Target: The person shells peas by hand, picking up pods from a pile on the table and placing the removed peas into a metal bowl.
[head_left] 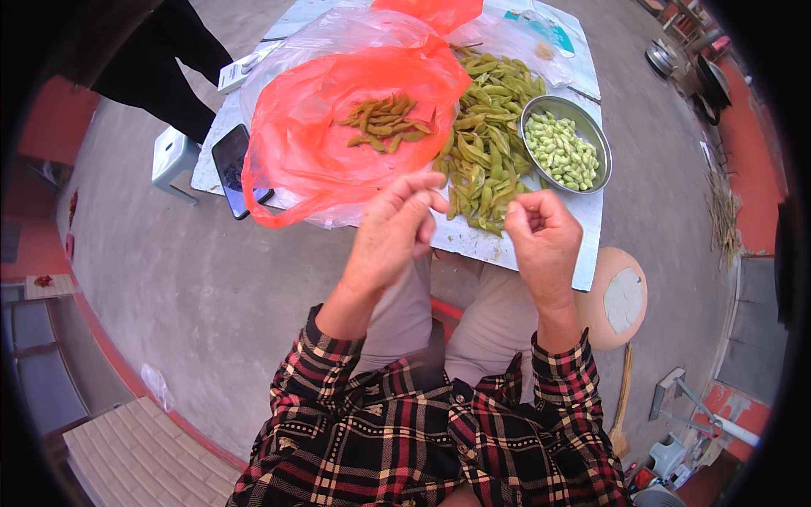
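My left hand (399,225) hovers by the near right edge of a red plastic bag (298,136), its fingers loosely bent and nothing visible in them. Inside the bag lies a small heap of brownish-green bean pods (383,123). Thumb and forefinger of my right hand (546,237) are pinched together above the table's near edge. A tiny greenish piece seems to show at that pinch, too small to identify. Between and beyond the hands spreads a pile of green bean pods (491,139). A round metal bowl (607,158) to its right holds shelled green beans (561,149).
The pale table (481,247) also carries a smartphone (231,165), a white power strip (236,75) and clear plastic bags (342,32). A person in dark trousers (152,70) stands at the far left by a white stool (174,152). A round stool (592,317) sits at right.
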Demonstrator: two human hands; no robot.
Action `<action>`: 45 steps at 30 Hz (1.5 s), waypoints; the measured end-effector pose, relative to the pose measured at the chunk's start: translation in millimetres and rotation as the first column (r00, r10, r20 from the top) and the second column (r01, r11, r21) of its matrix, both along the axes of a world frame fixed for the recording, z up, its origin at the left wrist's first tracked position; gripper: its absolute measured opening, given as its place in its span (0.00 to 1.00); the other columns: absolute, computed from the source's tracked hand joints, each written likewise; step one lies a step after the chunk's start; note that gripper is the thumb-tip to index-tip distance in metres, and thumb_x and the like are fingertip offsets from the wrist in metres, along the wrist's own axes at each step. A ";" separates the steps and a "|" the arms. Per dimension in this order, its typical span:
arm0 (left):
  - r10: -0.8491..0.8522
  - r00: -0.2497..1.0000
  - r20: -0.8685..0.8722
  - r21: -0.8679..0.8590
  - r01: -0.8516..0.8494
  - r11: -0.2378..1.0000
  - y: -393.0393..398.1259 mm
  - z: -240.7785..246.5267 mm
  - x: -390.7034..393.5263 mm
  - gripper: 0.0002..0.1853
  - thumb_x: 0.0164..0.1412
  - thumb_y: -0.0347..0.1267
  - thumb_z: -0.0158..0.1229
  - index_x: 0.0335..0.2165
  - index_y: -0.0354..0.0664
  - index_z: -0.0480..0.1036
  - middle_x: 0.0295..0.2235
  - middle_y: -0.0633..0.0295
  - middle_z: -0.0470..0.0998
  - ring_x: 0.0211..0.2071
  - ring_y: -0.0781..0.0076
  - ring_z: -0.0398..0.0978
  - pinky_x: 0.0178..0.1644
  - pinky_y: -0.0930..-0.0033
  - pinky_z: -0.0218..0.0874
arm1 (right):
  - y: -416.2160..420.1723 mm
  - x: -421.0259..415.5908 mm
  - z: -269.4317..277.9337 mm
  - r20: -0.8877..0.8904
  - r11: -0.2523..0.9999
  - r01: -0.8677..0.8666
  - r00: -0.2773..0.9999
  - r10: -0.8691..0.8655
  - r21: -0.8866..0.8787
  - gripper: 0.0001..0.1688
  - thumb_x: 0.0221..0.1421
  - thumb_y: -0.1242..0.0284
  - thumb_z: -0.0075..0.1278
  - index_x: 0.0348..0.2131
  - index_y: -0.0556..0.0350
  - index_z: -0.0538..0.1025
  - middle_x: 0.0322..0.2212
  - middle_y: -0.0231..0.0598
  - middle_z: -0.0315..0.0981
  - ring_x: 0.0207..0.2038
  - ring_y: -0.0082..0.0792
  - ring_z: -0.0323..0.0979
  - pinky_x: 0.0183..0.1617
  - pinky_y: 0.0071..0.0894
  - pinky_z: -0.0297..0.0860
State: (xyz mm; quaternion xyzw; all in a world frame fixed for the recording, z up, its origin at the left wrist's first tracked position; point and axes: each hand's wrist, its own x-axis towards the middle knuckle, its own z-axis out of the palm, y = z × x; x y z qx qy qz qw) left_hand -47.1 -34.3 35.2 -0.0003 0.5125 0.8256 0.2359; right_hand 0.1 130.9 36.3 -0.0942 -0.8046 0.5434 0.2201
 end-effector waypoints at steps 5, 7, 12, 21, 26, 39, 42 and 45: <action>-0.233 0.685 -0.691 -0.711 -0.585 0.390 -38.4 -0.1 -77.5 0.10 0.50 0.28 0.51 0.32 0.34 0.72 0.25 0.54 0.73 0.24 0.68 0.70 0.27 0.71 0.60 | 24.3 -16.5 1.5 -0.014 0.986 0.088 0.996 -0.087 0.138 0.04 0.43 0.78 0.51 0.21 0.63 0.71 0.16 0.33 0.67 0.15 0.17 0.61 0.19 0.17 0.59; -0.378 0.785 -0.492 -0.867 -0.481 0.129 -44.8 -7.9 -94.6 0.09 0.47 0.28 0.52 0.30 0.36 0.73 0.28 0.46 0.71 0.30 0.55 0.71 0.34 0.64 0.62 | 24.8 -16.6 2.2 -0.024 0.975 0.087 0.996 -0.084 0.203 0.06 0.44 0.77 0.52 0.21 0.64 0.72 0.16 0.33 0.67 0.15 0.17 0.61 0.20 0.17 0.59; -0.438 0.745 -0.503 -0.859 -0.488 0.156 -50.3 -36.2 -106.3 0.09 0.45 0.28 0.52 0.29 0.36 0.73 0.30 0.47 0.71 0.32 0.53 0.70 0.36 0.60 0.61 | 21.9 -6.9 6.1 0.033 0.991 0.058 0.997 -0.063 0.120 0.06 0.46 0.77 0.51 0.23 0.64 0.73 0.17 0.33 0.68 0.17 0.16 0.62 0.20 0.16 0.59; -0.176 0.814 -0.553 -0.723 -0.364 0.586 -35.6 6.2 -66.9 0.11 0.49 0.32 0.56 0.25 0.32 0.72 0.21 0.60 0.73 0.23 0.75 0.68 0.27 0.75 0.58 | 5.1 2.8 12.5 0.015 0.992 -0.105 0.994 0.104 0.068 0.05 0.46 0.77 0.51 0.23 0.64 0.73 0.17 0.31 0.66 0.18 0.16 0.62 0.21 0.15 0.59; -0.183 0.940 -0.287 -0.462 0.031 0.887 -14.1 17.4 -14.8 0.12 0.51 0.32 0.55 0.23 0.30 0.71 0.19 0.69 0.70 0.22 0.88 0.61 0.25 0.83 0.54 | -6.4 5.4 12.2 0.101 0.912 -0.248 0.950 0.294 -0.328 0.07 0.48 0.74 0.50 0.27 0.62 0.73 0.18 0.27 0.67 0.19 0.14 0.61 0.21 0.13 0.59; -0.398 0.343 -0.851 -0.525 -0.569 0.633 15.6 5.0 20.0 0.11 0.41 0.26 0.60 0.28 0.38 0.70 0.18 0.63 0.64 0.17 0.69 0.66 0.19 0.71 0.58 | -6.6 7.3 9.3 0.111 0.840 -0.226 0.941 0.319 -0.493 0.08 0.48 0.73 0.51 0.24 0.63 0.73 0.16 0.25 0.67 0.17 0.11 0.60 0.19 0.10 0.57; -0.407 0.293 -0.865 -0.498 -0.602 0.625 14.6 2.7 19.7 0.11 0.40 0.25 0.59 0.28 0.39 0.70 0.18 0.63 0.64 0.18 0.69 0.66 0.19 0.71 0.58 | 0.8 6.5 17.6 0.245 0.821 -0.217 0.887 0.392 -0.528 0.08 0.47 0.73 0.51 0.24 0.63 0.73 0.16 0.26 0.67 0.17 0.12 0.62 0.18 0.11 0.58; -0.447 0.265 -0.855 -0.506 -0.617 0.603 13.9 0.1 20.4 0.12 0.41 0.26 0.59 0.29 0.38 0.70 0.18 0.63 0.63 0.18 0.69 0.66 0.19 0.71 0.58 | 3.4 4.9 19.5 0.283 0.846 -0.248 0.866 0.411 -0.472 0.08 0.46 0.74 0.50 0.23 0.63 0.73 0.16 0.27 0.68 0.17 0.13 0.63 0.19 0.12 0.60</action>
